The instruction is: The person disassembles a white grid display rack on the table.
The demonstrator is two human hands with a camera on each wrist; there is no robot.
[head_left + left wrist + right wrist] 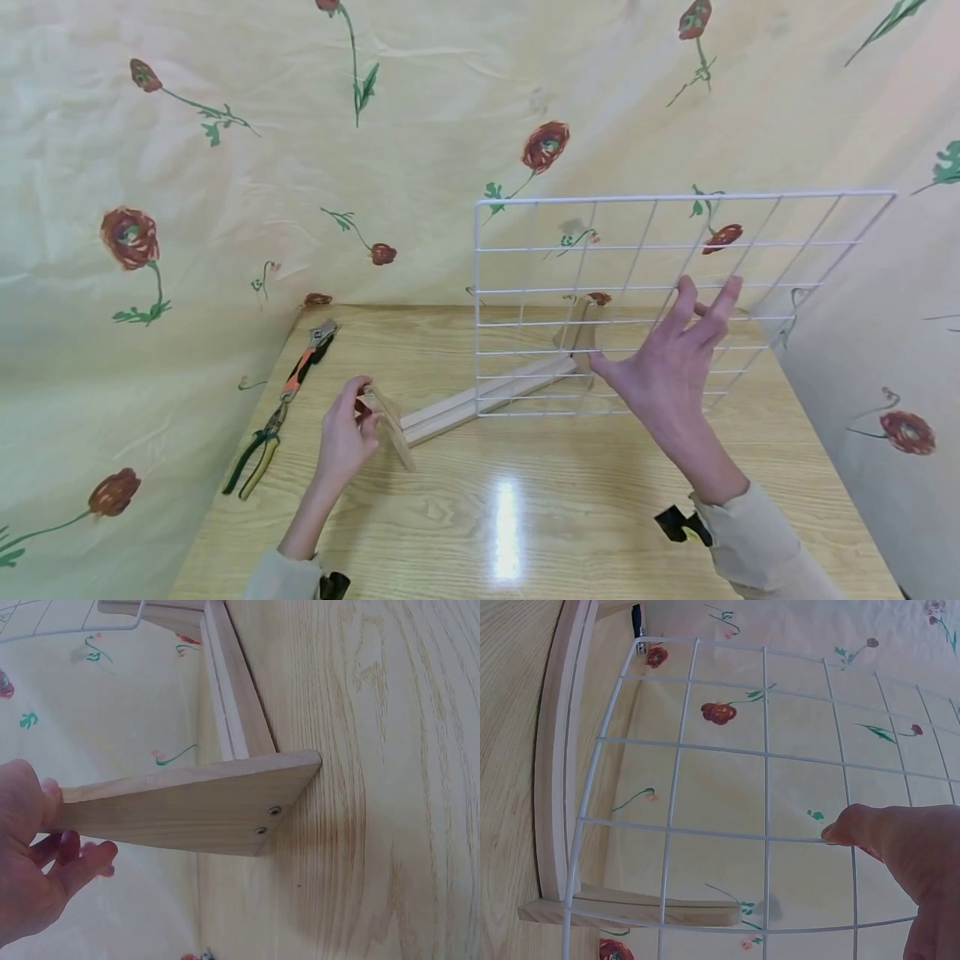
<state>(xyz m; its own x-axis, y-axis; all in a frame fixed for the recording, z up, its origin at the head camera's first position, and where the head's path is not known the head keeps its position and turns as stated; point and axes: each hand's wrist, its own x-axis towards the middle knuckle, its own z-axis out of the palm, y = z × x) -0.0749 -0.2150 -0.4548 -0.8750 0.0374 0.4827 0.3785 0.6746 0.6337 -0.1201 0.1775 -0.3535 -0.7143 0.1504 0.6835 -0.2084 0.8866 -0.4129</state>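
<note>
A wooden stand has two pale parallel rails (442, 422) lying on the tabletop, with a board across each end. At its left end board (172, 814), two screw heads show near the bottom. My left hand (347, 437) pinches the raised end of this board between thumb and fingers. A white wire grid panel (765, 754) stands tilted over the stand's right part, its lower edge near the rails. My right hand (675, 375) holds the panel with spread fingers, thumb on a wire. Behind the wires is the right end board (583, 337). Whether panel and rails touch, I cannot tell.
Pliers (277, 417) with dark green and yellow handles lie at the table's left edge. Beyond them is a tool with an orange and black handle (297, 372). Flower-patterned cloth (420, 167) rises behind and at both sides of the wooden tabletop (600, 517).
</note>
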